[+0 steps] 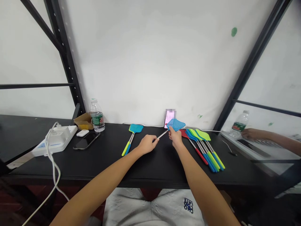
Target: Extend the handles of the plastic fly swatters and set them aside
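Between my hands is a fly swatter (178, 124) with a blue mesh head and a thin metal shaft. My right hand (175, 136) is closed where the head meets the shaft. The other end of the shaft runs into my left hand (148, 143), which is closed around it and hides the handle. To the left lie a few fly swatters (136, 128) with blue and green parts, heads overlapping. On the right, a fanned row of several fly swatters (201, 135) has red, blue and green heads, the handles pointing toward me.
A phone (169, 117) leans on the wall behind the blue head. At the left stand a water bottle (97, 116), a small cardboard box (83, 121), a white case (82, 133), a dark phone (87, 140) and a power strip (42, 148) with cables. A reflective panel (265, 135) borders the right.
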Tool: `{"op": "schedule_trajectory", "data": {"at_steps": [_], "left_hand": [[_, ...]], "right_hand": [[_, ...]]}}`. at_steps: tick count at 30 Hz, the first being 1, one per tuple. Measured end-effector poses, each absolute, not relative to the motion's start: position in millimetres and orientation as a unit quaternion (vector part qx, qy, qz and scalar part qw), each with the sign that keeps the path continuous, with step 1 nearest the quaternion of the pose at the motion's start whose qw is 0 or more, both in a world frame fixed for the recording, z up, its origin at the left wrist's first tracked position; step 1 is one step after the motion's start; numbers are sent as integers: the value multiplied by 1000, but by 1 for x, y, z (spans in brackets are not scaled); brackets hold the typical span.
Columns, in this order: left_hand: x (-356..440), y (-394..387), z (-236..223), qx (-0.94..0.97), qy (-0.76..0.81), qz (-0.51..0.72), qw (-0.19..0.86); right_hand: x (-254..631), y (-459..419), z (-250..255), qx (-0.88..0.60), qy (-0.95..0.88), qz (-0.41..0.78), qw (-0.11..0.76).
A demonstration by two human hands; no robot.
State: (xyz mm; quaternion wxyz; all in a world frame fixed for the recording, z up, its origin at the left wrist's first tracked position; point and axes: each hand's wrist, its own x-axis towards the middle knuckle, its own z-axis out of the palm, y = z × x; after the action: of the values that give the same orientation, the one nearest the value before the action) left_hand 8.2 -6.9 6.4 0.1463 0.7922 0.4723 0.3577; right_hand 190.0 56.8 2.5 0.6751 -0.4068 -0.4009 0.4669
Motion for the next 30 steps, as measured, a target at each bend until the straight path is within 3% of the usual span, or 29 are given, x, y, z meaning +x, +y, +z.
{"op": "schedule_trajectory", "data": {"at_steps": [4,6,8,13,15,30], "left_hand": [[9,1,3,732,411,354,413],[10,2,3,705,393,350,475],[11,1,3,710,409,355,451],[12,-3,5,782,454,380,195],[11,-3,5,794,453,375,153],[16,-5,12,794,458,353,189]], "right_hand": [[190,55,7,-346,-421,499,674],[191,54,8,-338,-423,511,667],[190,54,8,-351,-415,506,669],[187,54,5,-384,-410,490,667],[186,54,5,-390,-410,485,667],[184,54,7,-397,-435,495,638]]}}
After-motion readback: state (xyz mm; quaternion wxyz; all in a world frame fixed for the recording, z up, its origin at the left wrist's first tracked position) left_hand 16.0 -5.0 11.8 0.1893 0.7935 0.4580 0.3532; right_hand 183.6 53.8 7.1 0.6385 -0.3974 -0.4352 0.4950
